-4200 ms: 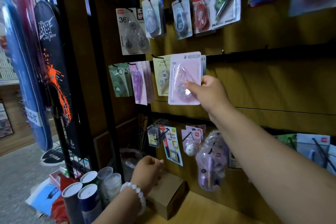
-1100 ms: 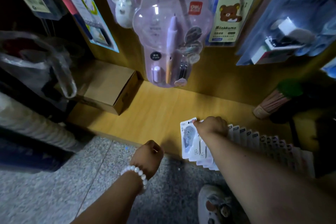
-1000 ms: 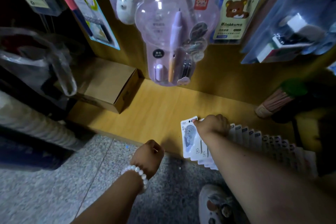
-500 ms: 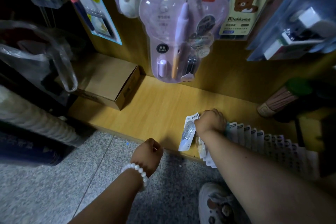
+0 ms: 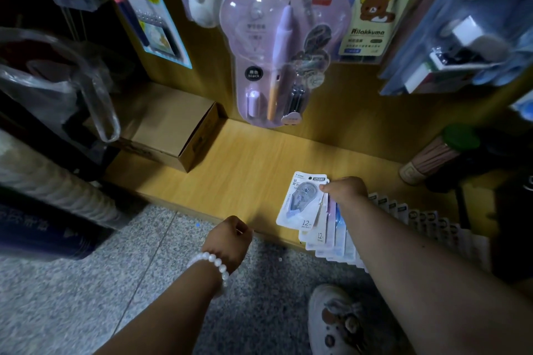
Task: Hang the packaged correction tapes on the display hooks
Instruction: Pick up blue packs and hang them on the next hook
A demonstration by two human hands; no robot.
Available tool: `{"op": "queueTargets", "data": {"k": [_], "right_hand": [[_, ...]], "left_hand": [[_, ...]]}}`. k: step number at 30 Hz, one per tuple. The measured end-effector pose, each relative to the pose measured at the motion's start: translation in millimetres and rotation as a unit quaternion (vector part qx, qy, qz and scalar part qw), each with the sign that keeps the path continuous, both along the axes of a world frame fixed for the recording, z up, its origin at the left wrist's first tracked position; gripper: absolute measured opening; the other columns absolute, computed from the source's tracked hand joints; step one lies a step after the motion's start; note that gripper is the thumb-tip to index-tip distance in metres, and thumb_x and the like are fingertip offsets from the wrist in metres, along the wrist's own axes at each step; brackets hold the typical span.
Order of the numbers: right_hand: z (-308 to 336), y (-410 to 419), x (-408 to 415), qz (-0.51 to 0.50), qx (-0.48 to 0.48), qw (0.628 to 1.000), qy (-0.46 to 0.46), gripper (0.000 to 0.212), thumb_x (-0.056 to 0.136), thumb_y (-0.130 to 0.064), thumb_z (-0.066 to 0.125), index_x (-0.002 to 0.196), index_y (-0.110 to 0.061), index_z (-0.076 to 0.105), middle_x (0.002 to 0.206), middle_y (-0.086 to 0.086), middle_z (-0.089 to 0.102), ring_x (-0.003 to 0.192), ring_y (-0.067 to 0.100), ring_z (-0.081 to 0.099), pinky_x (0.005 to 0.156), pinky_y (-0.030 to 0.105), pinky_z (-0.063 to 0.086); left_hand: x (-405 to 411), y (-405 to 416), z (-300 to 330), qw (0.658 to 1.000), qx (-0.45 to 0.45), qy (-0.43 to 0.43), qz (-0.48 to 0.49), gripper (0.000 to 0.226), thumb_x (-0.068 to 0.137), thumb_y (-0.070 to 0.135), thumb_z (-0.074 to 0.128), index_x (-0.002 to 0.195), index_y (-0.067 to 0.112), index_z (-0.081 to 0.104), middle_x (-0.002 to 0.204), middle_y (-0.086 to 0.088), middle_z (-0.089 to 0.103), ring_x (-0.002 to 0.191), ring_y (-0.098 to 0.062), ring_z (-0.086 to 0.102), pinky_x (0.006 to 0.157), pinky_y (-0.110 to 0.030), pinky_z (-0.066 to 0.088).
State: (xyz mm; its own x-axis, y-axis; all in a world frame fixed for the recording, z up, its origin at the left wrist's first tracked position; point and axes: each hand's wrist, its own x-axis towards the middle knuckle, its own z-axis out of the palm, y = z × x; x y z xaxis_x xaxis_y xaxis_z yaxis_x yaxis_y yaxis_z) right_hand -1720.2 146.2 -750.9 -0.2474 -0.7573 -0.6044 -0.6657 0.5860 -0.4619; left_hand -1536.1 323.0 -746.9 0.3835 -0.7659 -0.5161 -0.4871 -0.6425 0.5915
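A fanned row of packs [image 5: 331,228] lies along the near edge of the shelf [image 5: 245,158], with the leftmost pack [image 5: 302,200] on top at the row's left end. That top pack is pinched at its upper right edge by the right hand [image 5: 347,192], thumb on the card face and the other fingers hidden behind it; whether it has been raised clear of the row cannot be told. The left hand [image 5: 229,239] is held apart to the left, near the shelf's front edge, loosely curled with nothing in it. The pack is judged light and thin: a stiff card with a clear blister over the tape, probably slick on the plastic and apt to flex if squeezed at the bubble. A hold on the flat card border is judged best, below the dark hang hole near the top edge, so that the hole stays free for a hook. The pack's body extends left of and nearer than the pinch.
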Motion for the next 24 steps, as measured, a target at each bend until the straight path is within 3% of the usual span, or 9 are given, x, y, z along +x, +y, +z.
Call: {"op": "queueTargets", "data": {"k": [2, 4, 7, 10, 13, 17, 20, 22, 24], "right_hand": [[6, 0, -2, -0.008, 0.005, 1.000, -0.019, 0.043, 0.075, -0.029, 0.081, 0.099, 0.004, 0.067, 0.104, 0.016, 0.070, 0.078, 0.025, 0.059, 0.070, 0.029, 0.045], [15, 0, -2, -0.016, -0.005, 0.999, -0.052, 0.040, 0.075, -0.026, 0.081, 0.097, 0.005, 0.067, 0.097, 0.015, 0.069, 0.079, 0.025, 0.059, 0.072, 0.030, 0.047], [30, 4, 1, -0.026, -0.041, 0.992, -0.119, 0.027, 0.076, -0.017, 0.081, 0.073, 0.000, 0.060, 0.087, 0.011, 0.064, 0.077, 0.024, 0.060, 0.080, 0.034, 0.053], [41, 15, 11, -0.024, -0.060, 0.978, -0.200, 0.020, 0.074, -0.008, 0.081, 0.075, -0.003, 0.062, 0.080, 0.013, 0.063, 0.060, 0.021, 0.058, 0.061, 0.028, 0.052], [53, 27, 19, -0.021, -0.063, 0.965, -0.255, 0.019, 0.072, -0.006, 0.081, 0.080, -0.001, 0.064, 0.073, 0.013, 0.061, 0.060, 0.020, 0.053, 0.064, 0.030, 0.051], [75, 44, 25, 0.010, -0.044, 0.956, -0.290, 0.034, 0.074, -0.010, 0.080, 0.102, 0.004, 0.065, 0.080, 0.012, 0.064, 0.059, 0.017, 0.052, 0.054, 0.024, 0.037], [93, 58, 26, 0.012, -0.026, 0.948, -0.317, 0.018, 0.077, -0.008, 0.078, 0.086, -0.006, 0.062, 0.069, 0.006, 0.061, 0.056, 0.013, 0.050, 0.052, 0.023, 0.037], [101, 65, 25, 0.008, -0.023, 0.941, -0.338, 0.017, 0.076, -0.007, 0.078, 0.078, -0.009, 0.061, 0.067, 0.006, 0.060, 0.057, 0.013, 0.048, 0.051, 0.023, 0.037], [111, 72, 26, 0.011, -0.021, 0.933, -0.359, 0.017, 0.077, -0.005, 0.077, 0.075, -0.009, 0.060, 0.065, 0.007, 0.058, 0.054, 0.013, 0.045, 0.048, 0.022, 0.036]], "left_hand": [[0, -1, 1, 1.000, -0.005, 0.002, 0.005, 0.014, 0.093, 0.034, 0.055, 0.086, 0.022, 0.059, 0.082, -0.005, 0.071, 0.079, -0.020, 0.070, 0.068, -0.032, 0.055], [0, -2, 2, 1.000, -0.011, 0.008, 0.013, 0.014, 0.093, 0.032, 0.054, 0.085, 0.022, 0.058, 0.083, -0.005, 0.070, 0.079, -0.021, 0.070, 0.069, -0.034, 0.056], [-3, -4, 10, 0.998, -0.027, 0.041, 0.049, 0.017, 0.094, 0.033, 0.054, 0.085, 0.019, 0.058, 0.086, -0.011, 0.070, 0.082, -0.028, 0.069, 0.076, -0.040, 0.057], [-7, -6, 21, 0.990, -0.043, 0.093, 0.100, 0.033, 0.095, 0.045, 0.052, 0.094, 0.012, 0.058, 0.094, -0.013, 0.068, 0.091, -0.032, 0.066, 0.086, -0.047, 0.055], [-11, -6, 36, 0.974, -0.067, 0.156, 0.148, 0.044, 0.092, 0.053, 0.053, 0.104, 0.011, 0.057, 0.103, -0.012, 0.065, 0.099, -0.032, 0.063, 0.093, -0.048, 0.052], [-15, -2, 57, 0.951, -0.083, 0.249, 0.163, 0.043, 0.092, 0.052, 0.054, 0.102, 0.011, 0.061, 0.106, -0.011, 0.068, 0.096, -0.028, 0.061, 0.085, -0.040, 0.049], [-17, 7, 73, 0.917, -0.076, 0.347, 0.180, 0.043, 0.093, 0.048, 0.054, 0.113, 0.012, 0.066, 0.109, -0.011, 0.074, 0.099, -0.029, 0.066, 0.084, -0.037, 0.051], [-19, 15, 85, 0.896, -0.082, 0.396, 0.183, 0.038, 0.095, 0.043, 0.052, 0.113, 0.013, 0.068, 0.109, -0.013, 0.075, 0.096, -0.028, 0.069, 0.079, -0.036, 0.056], [-21, 22, 97, 0.887, -0.085, 0.415, 0.186, 0.037, 0.095, 0.041, 0.051, 0.114, 0.013, 0.068, 0.114, -0.016, 0.073, 0.097, -0.030, 0.067, 0.085, -0.042, 0.055]]}}
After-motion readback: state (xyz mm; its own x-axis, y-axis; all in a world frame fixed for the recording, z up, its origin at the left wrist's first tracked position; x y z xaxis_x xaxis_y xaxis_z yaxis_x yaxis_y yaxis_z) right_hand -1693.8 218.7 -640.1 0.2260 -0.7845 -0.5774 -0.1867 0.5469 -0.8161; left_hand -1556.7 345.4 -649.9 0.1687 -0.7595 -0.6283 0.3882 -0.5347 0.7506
